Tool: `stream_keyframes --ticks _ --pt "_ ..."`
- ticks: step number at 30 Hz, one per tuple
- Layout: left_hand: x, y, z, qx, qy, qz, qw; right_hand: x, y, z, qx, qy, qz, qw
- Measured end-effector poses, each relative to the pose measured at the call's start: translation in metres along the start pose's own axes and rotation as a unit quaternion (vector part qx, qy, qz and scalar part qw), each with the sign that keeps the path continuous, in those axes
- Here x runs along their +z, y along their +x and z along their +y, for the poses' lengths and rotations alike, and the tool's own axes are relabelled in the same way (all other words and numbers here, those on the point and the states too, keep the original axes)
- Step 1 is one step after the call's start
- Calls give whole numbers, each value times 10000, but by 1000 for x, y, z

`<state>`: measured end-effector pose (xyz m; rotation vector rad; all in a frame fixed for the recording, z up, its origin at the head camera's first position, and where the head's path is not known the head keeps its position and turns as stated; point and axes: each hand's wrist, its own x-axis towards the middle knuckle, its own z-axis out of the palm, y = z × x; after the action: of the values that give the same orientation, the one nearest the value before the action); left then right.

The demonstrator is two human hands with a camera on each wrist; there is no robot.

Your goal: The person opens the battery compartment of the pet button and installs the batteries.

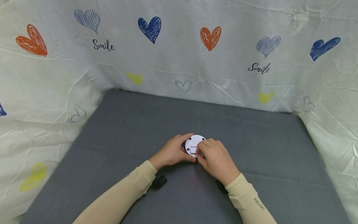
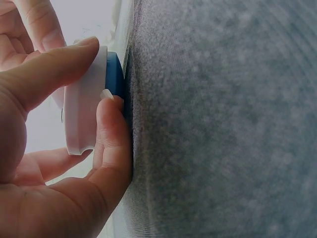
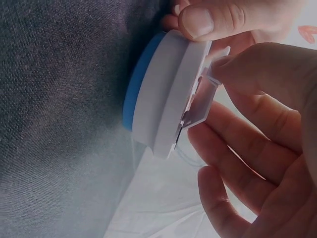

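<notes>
A round white device [image 1: 195, 140] with a cluster of small holes and dark round feet faces up near the table's middle. My left hand [image 1: 172, 151] grips its rim, thumb on the near side and fingers round the far left. With thumb and fingertips, my right hand [image 1: 217, 159] pinches a small white cover [image 3: 202, 103] at the device's face. The right wrist view shows that cover tilted up from the face. A blue layer [image 3: 141, 82] forms the device's underside, close to the cloth. Its right edge is partly hidden by my right fingers in the head view.
Grey cloth [image 1: 156, 118] covers the table. A white sheet [image 1: 173, 56] printed with hearts and "Smile" hangs behind and along both sides. Black wrist-worn pieces [image 1: 159, 182] show below my forearms, which wear beige sleeves [image 1: 120, 193].
</notes>
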<state>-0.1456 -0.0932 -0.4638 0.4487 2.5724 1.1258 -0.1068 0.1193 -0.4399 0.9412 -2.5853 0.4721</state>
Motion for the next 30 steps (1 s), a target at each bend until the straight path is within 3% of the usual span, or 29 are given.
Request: stream_keyframes --ticks 30 --pt "0 0 1 -38 17 -11 10000 7 0 -1 186 -88 96 9997"
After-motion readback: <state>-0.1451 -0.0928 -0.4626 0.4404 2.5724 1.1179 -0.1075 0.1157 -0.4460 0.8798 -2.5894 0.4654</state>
